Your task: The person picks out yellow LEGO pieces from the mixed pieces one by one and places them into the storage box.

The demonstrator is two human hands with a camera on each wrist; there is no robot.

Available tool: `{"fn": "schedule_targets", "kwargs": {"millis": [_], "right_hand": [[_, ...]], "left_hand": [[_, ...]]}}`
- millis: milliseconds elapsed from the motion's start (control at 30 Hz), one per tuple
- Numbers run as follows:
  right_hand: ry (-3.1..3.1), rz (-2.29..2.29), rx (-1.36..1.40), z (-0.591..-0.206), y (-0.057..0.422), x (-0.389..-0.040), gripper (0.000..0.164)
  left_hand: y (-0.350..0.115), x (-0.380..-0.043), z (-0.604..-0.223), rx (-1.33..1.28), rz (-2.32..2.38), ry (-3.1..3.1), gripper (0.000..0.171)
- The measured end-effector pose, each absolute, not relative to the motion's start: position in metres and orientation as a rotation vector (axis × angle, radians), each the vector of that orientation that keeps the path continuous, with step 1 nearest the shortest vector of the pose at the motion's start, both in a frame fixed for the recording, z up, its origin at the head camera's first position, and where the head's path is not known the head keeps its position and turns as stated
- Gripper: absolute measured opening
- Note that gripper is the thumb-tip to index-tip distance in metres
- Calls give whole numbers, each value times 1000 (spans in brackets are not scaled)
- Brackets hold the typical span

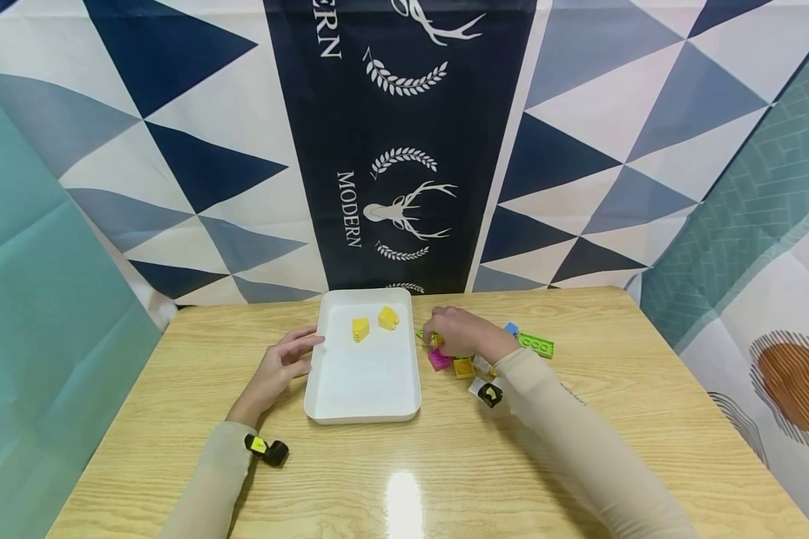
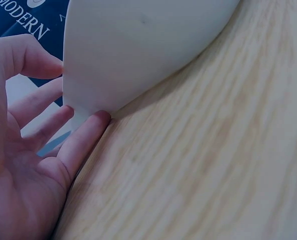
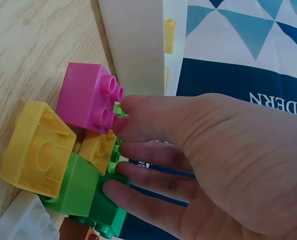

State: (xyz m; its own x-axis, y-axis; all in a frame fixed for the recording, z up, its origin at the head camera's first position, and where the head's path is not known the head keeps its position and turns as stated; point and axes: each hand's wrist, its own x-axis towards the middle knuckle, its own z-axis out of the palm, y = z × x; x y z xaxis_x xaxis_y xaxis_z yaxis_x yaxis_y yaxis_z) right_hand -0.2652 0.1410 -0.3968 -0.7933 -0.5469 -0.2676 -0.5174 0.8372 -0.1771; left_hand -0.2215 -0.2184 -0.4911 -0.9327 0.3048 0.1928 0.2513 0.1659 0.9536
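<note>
My left hand (image 1: 285, 367) rests against the left wall of a white tray (image 1: 364, 389); in the left wrist view its fingertips (image 2: 102, 116) touch the tray's side. Inside the tray lie two yellow bricks (image 1: 360, 329), both toward the far end. Over a pile of toy building bricks, my right hand (image 1: 461, 332) reaches down with loosely bent, spread fingers. In the right wrist view the thumb is at a pink brick (image 3: 83, 97), and the other fingers are at a small yellow brick (image 3: 98, 150) and a dark green brick (image 3: 107, 202).
Around the right hand are a larger yellow brick (image 3: 38, 150), a light green brick (image 3: 78, 187), a white brick (image 3: 26, 220) and a brown brick (image 3: 76, 230). A long green brick (image 1: 535, 345) lies right of the wrist. Patterned cloth (image 1: 404, 150) hangs behind the wooden table (image 1: 350, 486).
</note>
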Motion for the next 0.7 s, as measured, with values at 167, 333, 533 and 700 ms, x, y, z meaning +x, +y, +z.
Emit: {"fn": "schedule_targets", "kwargs": {"millis": [167, 333, 533, 700], "right_hand": [[2705, -121, -795, -398, 140, -264, 23], [2696, -112, -761, -398, 140, -266, 20], [2690, -103, -749, -401, 141, -270, 18], [2688, -121, -759, -402, 142, -272, 22]], "left_hand": [[-218, -221, -490, 560, 1917, 2370, 45], [-218, -221, -490, 552, 1919, 2362, 46], [-219, -220, -488, 537, 1916, 2358, 45], [-219, -220, -488, 553, 1907, 2367, 45]]}}
